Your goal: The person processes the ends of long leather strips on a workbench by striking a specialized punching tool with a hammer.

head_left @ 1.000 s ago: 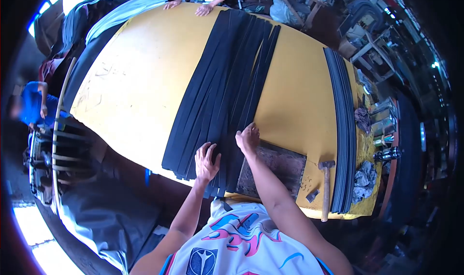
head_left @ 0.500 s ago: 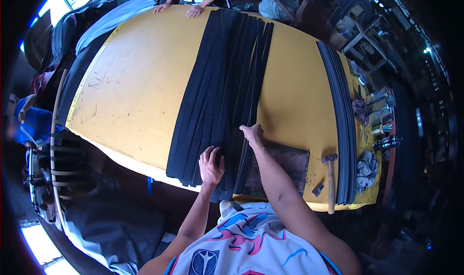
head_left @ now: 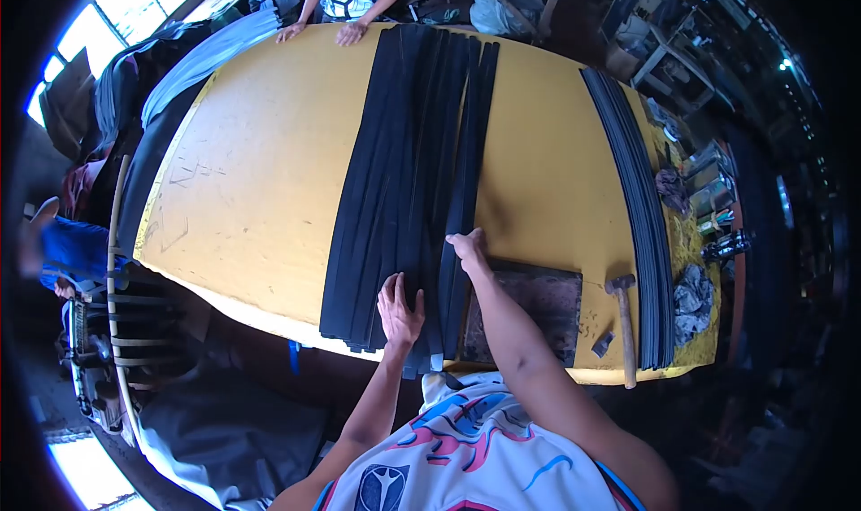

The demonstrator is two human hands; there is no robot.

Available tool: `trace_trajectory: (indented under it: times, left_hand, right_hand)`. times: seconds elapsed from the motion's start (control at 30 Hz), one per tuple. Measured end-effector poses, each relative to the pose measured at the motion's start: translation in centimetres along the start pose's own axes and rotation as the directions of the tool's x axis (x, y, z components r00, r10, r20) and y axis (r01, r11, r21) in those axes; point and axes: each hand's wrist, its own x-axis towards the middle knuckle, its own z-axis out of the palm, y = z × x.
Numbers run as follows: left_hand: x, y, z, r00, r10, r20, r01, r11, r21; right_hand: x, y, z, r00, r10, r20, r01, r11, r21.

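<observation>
Long black strips (head_left: 386,179), flat and rubber-like, lie side by side across the yellow table. On their near part rests my left hand (head_left: 401,314), palm down with its fingers apart. My right hand (head_left: 466,245) is at the right edge of the bundle, thumb and finger pinched on the outermost black strip (head_left: 468,183). Narrow gaps show between some strips on that side. Below my right forearm lies a dark rectangular plate (head_left: 538,309), partly hidden by the arm.
Right of the plate are a hammer (head_left: 625,327) and a small dark piece (head_left: 603,344). A stack of narrow strips (head_left: 632,215) lines the right side of the yellow table (head_left: 260,179). Crumpled cloth (head_left: 692,305) sits beyond it. Another person's hands (head_left: 352,34) touch the far edge.
The view has shifted slightly. Both my hands stay at nearly the same places on the strips. A person in blue at the left has changed arm position.
</observation>
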Motion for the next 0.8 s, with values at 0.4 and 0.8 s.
trace_trajectory:
  times: [0.4, 0.8]
  left_hand:
    - [3.1, 2.8, 2.2, 0.960, -0.226, 0.164, 0.211, 0.972, 0.102]
    - [5.5, 1.6, 3.4, 0.929, -0.293, 0.227, 0.316, 0.946, -0.072]
  right_hand:
    - [1.2, 0.9, -4.6, 0.957, 0.028, 0.288, -0.141, 0.914, 0.381]
    - [-1.3, 4.4, -4.5, 0.830, -0.079, 0.552, -0.269, 0.811, 0.520]
